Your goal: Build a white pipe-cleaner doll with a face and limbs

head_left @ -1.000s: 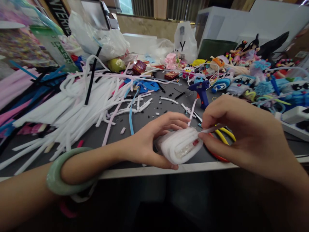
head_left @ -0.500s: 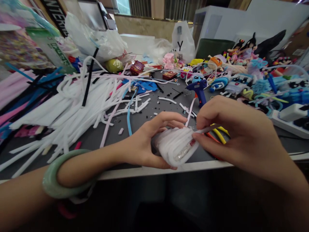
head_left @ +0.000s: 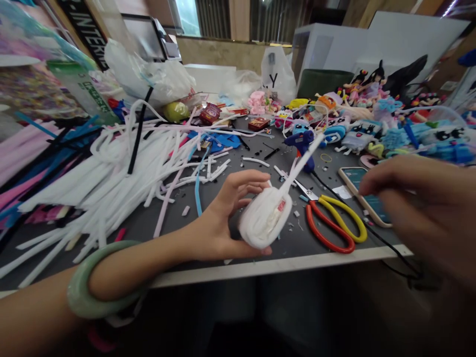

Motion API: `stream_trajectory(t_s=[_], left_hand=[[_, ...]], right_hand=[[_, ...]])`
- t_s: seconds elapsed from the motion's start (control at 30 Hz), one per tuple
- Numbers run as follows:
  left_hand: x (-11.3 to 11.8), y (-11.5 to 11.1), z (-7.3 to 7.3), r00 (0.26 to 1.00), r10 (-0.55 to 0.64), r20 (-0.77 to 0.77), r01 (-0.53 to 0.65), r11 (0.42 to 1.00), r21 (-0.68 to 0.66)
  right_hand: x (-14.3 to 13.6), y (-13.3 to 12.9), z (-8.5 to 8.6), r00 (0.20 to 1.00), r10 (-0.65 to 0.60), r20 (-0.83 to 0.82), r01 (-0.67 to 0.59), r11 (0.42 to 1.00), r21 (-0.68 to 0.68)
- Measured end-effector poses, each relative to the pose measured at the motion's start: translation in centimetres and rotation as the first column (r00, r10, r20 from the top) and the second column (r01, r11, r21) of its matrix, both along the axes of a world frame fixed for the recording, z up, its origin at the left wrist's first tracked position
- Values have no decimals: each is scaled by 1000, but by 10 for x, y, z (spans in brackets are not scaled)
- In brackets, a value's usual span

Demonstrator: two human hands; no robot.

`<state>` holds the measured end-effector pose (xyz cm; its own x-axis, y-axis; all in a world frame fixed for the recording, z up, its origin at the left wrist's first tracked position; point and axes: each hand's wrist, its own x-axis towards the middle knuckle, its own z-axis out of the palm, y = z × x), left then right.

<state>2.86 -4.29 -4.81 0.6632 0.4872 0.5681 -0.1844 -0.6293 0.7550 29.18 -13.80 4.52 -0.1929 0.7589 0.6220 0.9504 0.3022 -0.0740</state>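
Observation:
My left hand is curled around a rounded bundle wound from white pipe cleaner, its thumb beneath and fingers behind. A clear wrapper with a red mark shows in the middle of the bundle. One loose end of white pipe cleaner sticks out from it, up and to the right. My right hand, smeared by motion, is away from the bundle, over the edge of a phone. No object shows in it, and its finger posture is unclear. Scissors with red and yellow handles lie between the bundle and that hand.
A blue glue gun stands behind the bundle, its black cord trailing right. White pipe cleaners are heaped at left. Several finished dolls crowd the right back. Cut scraps dot the grey table near its white front edge.
My right hand has let go of the pipe cleaner end and moved right. The freed end now points upward. The scissors and phone have come into clear view; my left hand keeps its hold.

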Motion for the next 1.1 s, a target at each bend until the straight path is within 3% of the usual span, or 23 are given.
stream_trajectory(t_s=[0.07,0.1,0.17,0.23,0.37,0.47,0.57,0.67,0.73,0.97,1.1], left_hand=[[1,1,-2,999,39,13,-39,998,41],[2,2,-2,998,56,19,-57,996,67],[3,3,-1,996,74,42,-79,988,132],[4,5,1,995,74,74,-89,970,228],[5,8,5,992,105,72,-126,891,435],[4,9,5,991,126,48,-133,862,490],[4,8,5,990,138,38,-138,848,511],[5,7,7,988,149,43,-150,841,519],[4,8,8,985,162,56,-167,839,518],[4,8,9,975,212,65,-217,843,493],[5,7,10,966,243,83,-252,835,490]], right_hand=[[12,6,-16,995,21,98,1,975,-224],[17,10,-24,989,-11,147,64,931,-358],[24,18,-40,976,-49,214,157,838,-523],[27,27,-53,957,-76,279,235,769,-594],[26,38,-67,928,-118,352,315,753,-578],[24,41,-68,925,-167,342,345,749,-566],[23,39,-65,930,-187,315,339,768,-544],[23,35,-63,950,-146,276,262,853,-451],[23,33,-62,959,-116,259,220,880,-422],[26,25,-55,958,-115,262,205,914,-350],[25,19,-50,938,-199,283,305,861,-407]])
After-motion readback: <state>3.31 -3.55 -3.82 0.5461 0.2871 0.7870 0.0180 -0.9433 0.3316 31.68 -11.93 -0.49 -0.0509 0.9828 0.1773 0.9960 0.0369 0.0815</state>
